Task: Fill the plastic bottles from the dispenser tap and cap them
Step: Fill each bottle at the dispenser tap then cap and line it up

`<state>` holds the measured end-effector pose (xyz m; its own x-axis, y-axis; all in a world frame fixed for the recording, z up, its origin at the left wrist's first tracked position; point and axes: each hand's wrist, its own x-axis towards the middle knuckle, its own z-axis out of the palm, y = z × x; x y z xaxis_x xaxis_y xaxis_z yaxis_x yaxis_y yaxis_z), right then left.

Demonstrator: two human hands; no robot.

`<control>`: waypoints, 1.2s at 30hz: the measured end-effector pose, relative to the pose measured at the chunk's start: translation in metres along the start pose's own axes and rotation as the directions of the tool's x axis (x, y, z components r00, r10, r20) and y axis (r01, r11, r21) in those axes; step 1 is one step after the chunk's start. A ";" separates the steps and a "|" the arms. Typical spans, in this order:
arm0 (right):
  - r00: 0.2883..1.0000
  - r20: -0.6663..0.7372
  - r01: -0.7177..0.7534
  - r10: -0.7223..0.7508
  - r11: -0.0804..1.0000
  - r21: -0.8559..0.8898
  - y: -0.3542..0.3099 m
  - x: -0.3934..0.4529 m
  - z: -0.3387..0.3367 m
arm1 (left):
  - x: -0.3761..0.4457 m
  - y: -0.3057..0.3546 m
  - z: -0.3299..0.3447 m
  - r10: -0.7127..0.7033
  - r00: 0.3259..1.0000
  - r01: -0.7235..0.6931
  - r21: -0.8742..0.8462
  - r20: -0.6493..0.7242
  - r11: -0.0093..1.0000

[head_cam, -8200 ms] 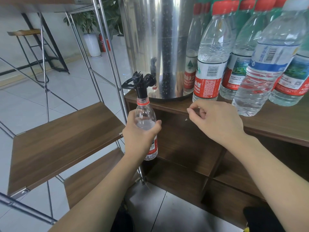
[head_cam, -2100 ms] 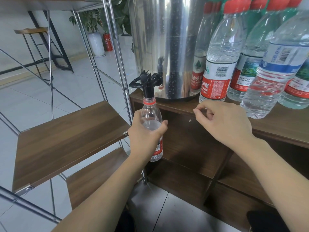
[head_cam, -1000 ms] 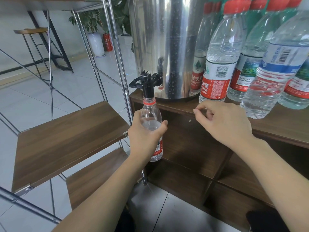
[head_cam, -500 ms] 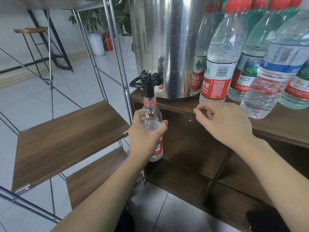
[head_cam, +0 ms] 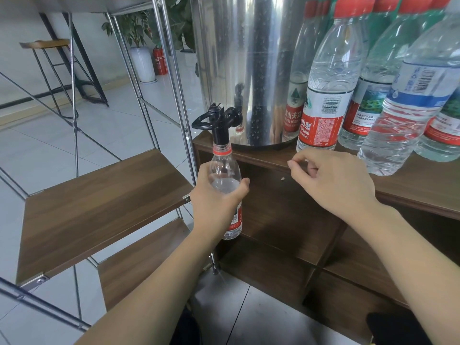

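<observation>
one open bottle [head_cam: 225, 170] stands upright in the air under the black tap [head_cam: 220, 123] of one steel dispenser [head_cam: 246, 70], its uncapped mouth with a red neck ring right up around the spout. the left hand [head_cam: 216, 202] has its grip clamped round the middle of this bottle, thumb on the right side, fingers hidden behind it. clear water fills it to about the shoulder, near the thumb; the neck above looks empty. its red label shows below the hand.

the dispenser sits on a dark wooden worktop [head_cam: 423, 185], tap overhanging the front edge. right of it stands a cluster of capped bottles [head_cam: 326, 95]: at least five show, crowded and partly cut off by the frame, so an exact count cannot be told. most have red caps and red-and-white or green labels; the big front-right one [head_cam: 408, 115] has a blue and white label. they look filled with clear water.

the right hand [head_cam: 333, 180] hovers at the worktop's front edge, just before the nearest capped bottle, fingers curled with thumb and forefinger tips together; whether they pinch a cap cannot be told.

left of the worktop, a metal rack [head_cam: 171, 78] carries two wooden shelves [head_cam: 99, 202]. behind are one stool [head_cam: 47, 46], one potted plant [head_cam: 142, 53] and one red fire extinguisher [head_cam: 159, 61] on the tiled floor.
</observation>
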<state>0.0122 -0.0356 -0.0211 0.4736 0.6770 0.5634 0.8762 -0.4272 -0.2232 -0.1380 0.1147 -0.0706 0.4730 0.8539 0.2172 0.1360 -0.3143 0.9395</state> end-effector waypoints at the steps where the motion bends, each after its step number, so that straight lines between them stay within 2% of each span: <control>1: 1.000 0.001 0.000 0.000 1.000 0.001 0.000 0.000 0.000 | 0.000 0.000 0.000 -0.001 1.000 0.001 0.002 0.000 1.000; 36: 1.000 0.002 -0.014 0.014 1.000 -0.011 0.001 0.000 0.001 | 0.000 0.001 0.001 -0.008 1.000 0.008 0.006 -0.003 1.000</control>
<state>0.0135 -0.0354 -0.0220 0.4862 0.6723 0.5581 0.8684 -0.4431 -0.2228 -0.1374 0.1141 -0.0699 0.4691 0.8576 0.2109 0.1450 -0.3103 0.9395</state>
